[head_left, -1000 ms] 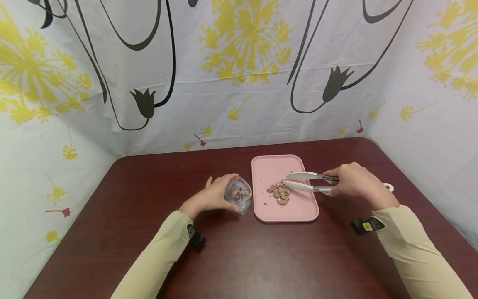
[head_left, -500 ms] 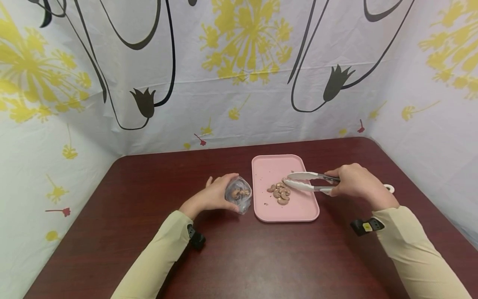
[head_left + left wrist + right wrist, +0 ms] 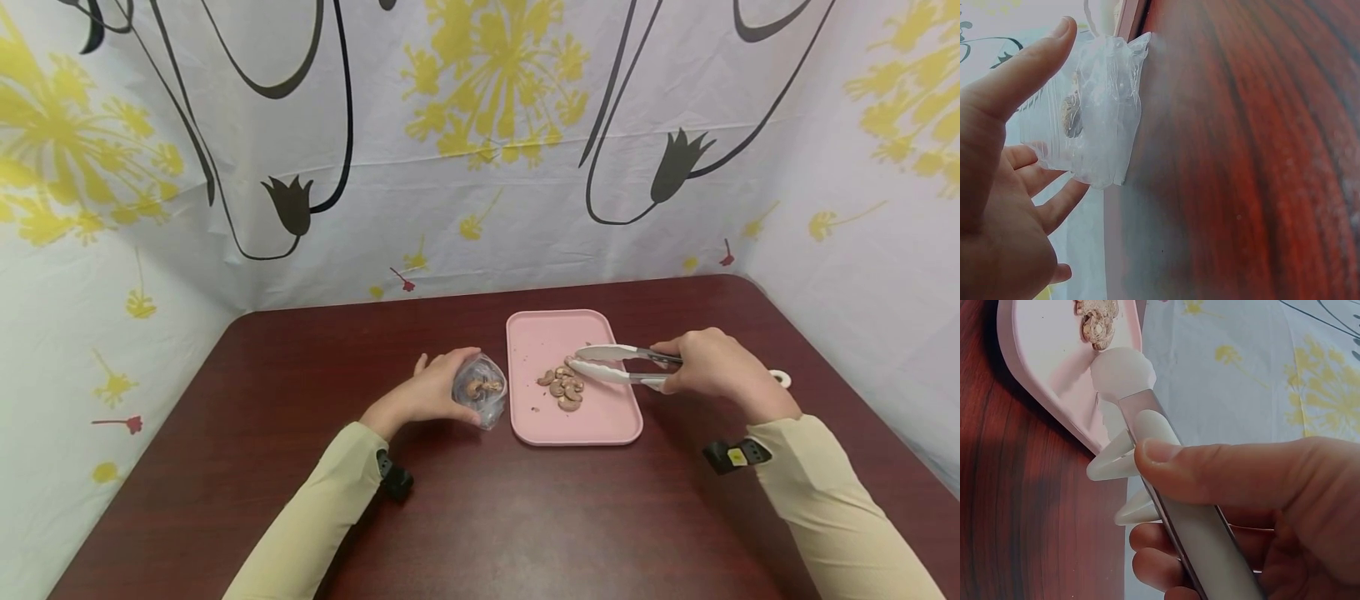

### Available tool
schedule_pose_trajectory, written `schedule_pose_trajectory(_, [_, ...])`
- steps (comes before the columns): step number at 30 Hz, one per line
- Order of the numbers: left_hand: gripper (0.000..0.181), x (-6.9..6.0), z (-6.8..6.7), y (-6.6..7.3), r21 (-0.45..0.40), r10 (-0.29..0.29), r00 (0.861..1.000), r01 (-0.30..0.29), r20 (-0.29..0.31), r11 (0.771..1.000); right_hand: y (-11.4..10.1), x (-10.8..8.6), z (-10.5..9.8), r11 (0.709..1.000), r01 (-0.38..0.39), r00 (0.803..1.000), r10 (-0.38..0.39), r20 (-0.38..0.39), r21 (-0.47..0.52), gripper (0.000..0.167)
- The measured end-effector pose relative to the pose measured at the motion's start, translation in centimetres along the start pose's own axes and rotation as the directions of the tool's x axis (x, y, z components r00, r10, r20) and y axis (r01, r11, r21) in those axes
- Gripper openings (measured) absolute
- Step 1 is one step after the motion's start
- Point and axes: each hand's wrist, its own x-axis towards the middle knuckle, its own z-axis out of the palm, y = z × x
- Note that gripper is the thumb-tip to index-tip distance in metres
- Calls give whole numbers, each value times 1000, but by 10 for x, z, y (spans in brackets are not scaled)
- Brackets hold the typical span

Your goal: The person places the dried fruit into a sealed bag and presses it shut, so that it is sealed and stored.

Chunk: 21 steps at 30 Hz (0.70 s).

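My left hand (image 3: 427, 393) holds a clear plastic bag (image 3: 489, 408) between thumb and fingers, its open mouth facing up, just left of the pink tray (image 3: 528, 425). A few brown pieces (image 3: 480, 387) lie inside it. In the left wrist view the crinkled bag (image 3: 1107, 119) rests on the table. With thumb and fingers my right hand (image 3: 708, 371) grips a pair of metal tongs (image 3: 645, 379) with white tips. The tongs' arms are spread, and their tips reach over the tray beside a small pile of brown, curved, cashew-like nuts (image 3: 567, 402). Whether the tips touch any nut, I cannot tell.
A dark red-brown table (image 3: 465, 517) carries everything. Crumbs (image 3: 535, 409) dot the tray. Patterned white cloth (image 3: 420, 167) hangs behind the table and along both sides.
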Motion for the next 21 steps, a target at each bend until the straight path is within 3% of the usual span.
schedule_pose_trajectory(13, [104, 0, 0, 0, -4, 3, 1000, -3, -6, 1000, -6, -1, -2, 1000, 3, 1000, -3, 0, 16, 49])
schedule_pose_trajectory(21, [104, 0, 0, 1, -7, 16, 1000, -16, -17, 1000, -13, -1, -5, 999, 44, 998, -44, -41, -3, 47])
